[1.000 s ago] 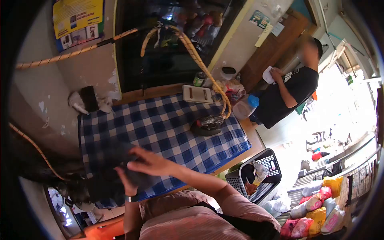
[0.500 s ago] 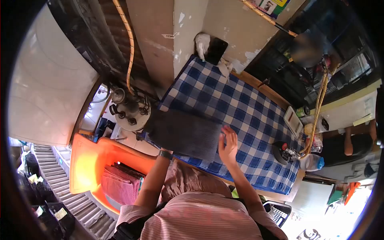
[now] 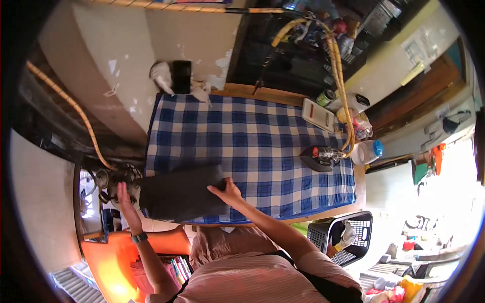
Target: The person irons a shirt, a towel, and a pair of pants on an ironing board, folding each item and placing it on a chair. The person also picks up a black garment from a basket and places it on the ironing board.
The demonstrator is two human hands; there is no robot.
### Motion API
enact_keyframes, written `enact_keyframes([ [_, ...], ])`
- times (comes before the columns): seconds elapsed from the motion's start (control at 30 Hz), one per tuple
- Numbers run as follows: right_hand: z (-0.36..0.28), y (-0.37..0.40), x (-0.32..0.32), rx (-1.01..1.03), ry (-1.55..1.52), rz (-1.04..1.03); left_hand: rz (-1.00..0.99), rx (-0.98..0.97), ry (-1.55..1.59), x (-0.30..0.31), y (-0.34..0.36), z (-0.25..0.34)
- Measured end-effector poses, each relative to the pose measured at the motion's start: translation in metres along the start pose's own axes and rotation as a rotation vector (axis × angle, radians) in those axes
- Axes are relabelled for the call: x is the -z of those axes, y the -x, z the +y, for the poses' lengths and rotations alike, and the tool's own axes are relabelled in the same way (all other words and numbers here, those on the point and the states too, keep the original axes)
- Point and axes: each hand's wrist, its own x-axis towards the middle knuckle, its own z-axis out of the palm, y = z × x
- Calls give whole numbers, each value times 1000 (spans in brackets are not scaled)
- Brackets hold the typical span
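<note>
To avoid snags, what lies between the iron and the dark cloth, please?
The right hand at the dark cloth's edge, then bare checked tablecloth, in head view.

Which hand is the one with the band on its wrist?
The left hand, held up beside the dark cloth. It has a dark wristband; the right hand, at the cloth's other end, has a bare wrist.
</note>
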Motion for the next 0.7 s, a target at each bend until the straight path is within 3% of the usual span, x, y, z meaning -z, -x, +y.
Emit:
enact_keyframes([
  [0.03,-7,-1,6,-46,20,-102,-18,-12,3,-10,5,-5],
  [0.1,0,-11,-12,37,-7,-69,-281,82,-482,-40,20,-32],
  [0.13,2,-17,-16,119,-21,-55,-259,87,-652,-71,37,-36],
  [0.17,-9,-11,-8,186,-61,-64,-176,387,-553,-116,54,14],
  [0.2,-29,2,6,253,-102,-69,-190,517,-533,-125,57,-28],
  [0.27,-58,25,39,647,55,-42,120,616,-409,-168,59,-19],
  [0.3,-84,49,72,695,159,-132,88,599,-410,-177,61,-27],
  [0.37,-107,83,135,727,262,-219,-395,251,431,-183,71,-56],
  [0.4,-106,91,156,903,299,-176,-511,314,705,-200,76,-43],
  [0.43,-105,98,176,1085,336,-136,-516,403,774,-224,83,-18],
  [0.47,-106,108,201,1090,335,-133,-521,456,785,-244,92,5],
  [0.53,-99,124,245,1315,475,27,-534,507,719,-282,113,54],
  [0.67,-51,138,278,1335,787,165,-497,457,414,-352,144,156],
  [0.7,-30,135,276,1332,732,136,-462,437,349,-364,145,171],
])
